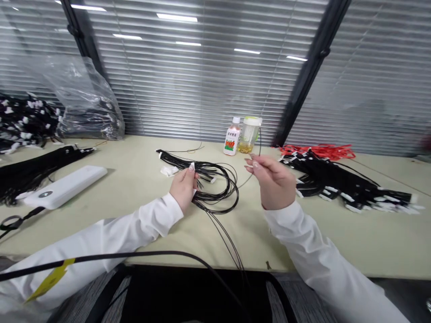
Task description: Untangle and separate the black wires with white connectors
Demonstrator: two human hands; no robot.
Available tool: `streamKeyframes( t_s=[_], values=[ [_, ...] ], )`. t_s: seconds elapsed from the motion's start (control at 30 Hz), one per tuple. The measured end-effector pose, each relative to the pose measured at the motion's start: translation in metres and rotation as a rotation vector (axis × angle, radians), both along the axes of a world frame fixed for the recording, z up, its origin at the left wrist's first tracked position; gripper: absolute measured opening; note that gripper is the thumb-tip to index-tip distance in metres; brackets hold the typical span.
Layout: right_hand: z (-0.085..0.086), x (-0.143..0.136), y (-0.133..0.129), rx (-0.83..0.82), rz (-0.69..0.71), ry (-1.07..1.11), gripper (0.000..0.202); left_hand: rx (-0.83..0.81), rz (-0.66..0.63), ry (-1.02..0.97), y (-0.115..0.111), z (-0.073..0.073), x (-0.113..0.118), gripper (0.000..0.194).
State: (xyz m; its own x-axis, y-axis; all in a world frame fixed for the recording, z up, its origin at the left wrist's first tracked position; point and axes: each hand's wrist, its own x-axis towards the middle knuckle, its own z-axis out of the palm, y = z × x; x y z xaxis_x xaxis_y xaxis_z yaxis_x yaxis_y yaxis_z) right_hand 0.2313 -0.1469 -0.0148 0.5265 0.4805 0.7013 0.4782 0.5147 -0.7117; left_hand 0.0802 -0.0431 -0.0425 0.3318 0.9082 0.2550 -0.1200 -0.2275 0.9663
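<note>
My left hand is closed around a bundle of thin black wires, close to a small white connector at its fingertips. The coiled black wires loop out to the right of that hand, and several loose strands hang over the table's front edge. My right hand is raised above the table, thumb and fingers pinched on a single thin wire. This wire runs from the pinch down toward the coil. More black wires with white ends lie just beyond my left hand.
On the right lie black cable bundles with white connectors and red strips. A drink bottle and a lidded cup stand at the back. To the left are a white power bank, black cables and a plastic bag.
</note>
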Motion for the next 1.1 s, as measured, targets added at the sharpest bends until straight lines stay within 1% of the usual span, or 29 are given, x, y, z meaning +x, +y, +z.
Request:
streamKeyframes(
  t_s=[0.07, 0.1, 0.17, 0.2, 0.27, 0.33, 0.43, 0.53, 0.63, 0.9, 1.1],
  values=[
    [0.003, -0.002, -0.002, -0.023, 0.096, 0.150, 0.022, 0.060, -0.039, 0.030, -0.004, 0.000, -0.001, 0.034],
    [0.004, -0.003, -0.003, -0.072, 0.152, 0.168, 0.028, 0.084, -0.063, 0.046, -0.005, -0.001, -0.001, 0.035],
    [0.003, -0.006, -0.004, -0.203, 0.246, 0.113, 0.038, 0.109, -0.107, 0.068, -0.008, -0.002, -0.001, 0.035],
    [0.001, -0.007, -0.003, -0.263, 0.280, 0.075, 0.039, 0.110, -0.125, 0.072, -0.009, -0.002, -0.002, 0.035],
    [-0.004, -0.010, -0.001, -0.346, 0.311, 0.024, 0.033, 0.103, -0.151, 0.074, -0.011, -0.002, -0.002, 0.035],
    [-0.010, -0.010, 0.003, -0.401, 0.297, -0.013, 0.028, 0.097, -0.179, 0.072, -0.012, -0.001, -0.002, 0.036],
    [-0.015, -0.010, 0.006, -0.472, 0.225, -0.129, 0.023, 0.090, -0.229, 0.064, -0.014, 0.001, -0.002, 0.037],
    [-0.016, -0.009, 0.005, -0.517, 0.176, -0.242, 0.023, 0.074, -0.286, 0.045, -0.015, 0.001, -0.003, 0.037],
    [-0.014, -0.011, 0.003, -0.538, 0.153, -0.302, 0.023, 0.069, -0.337, 0.026, -0.015, 0.000, -0.004, 0.036],
    [-0.012, -0.015, 0.002, -0.527, 0.081, -0.392, 0.023, 0.071, -0.371, 0.040, -0.017, 0.000, -0.005, 0.035],
    [-0.011, -0.015, 0.000, -0.449, -0.030, -0.535, 0.017, 0.083, -0.365, 0.056, -0.017, 0.002, -0.005, 0.036]
  ],
)
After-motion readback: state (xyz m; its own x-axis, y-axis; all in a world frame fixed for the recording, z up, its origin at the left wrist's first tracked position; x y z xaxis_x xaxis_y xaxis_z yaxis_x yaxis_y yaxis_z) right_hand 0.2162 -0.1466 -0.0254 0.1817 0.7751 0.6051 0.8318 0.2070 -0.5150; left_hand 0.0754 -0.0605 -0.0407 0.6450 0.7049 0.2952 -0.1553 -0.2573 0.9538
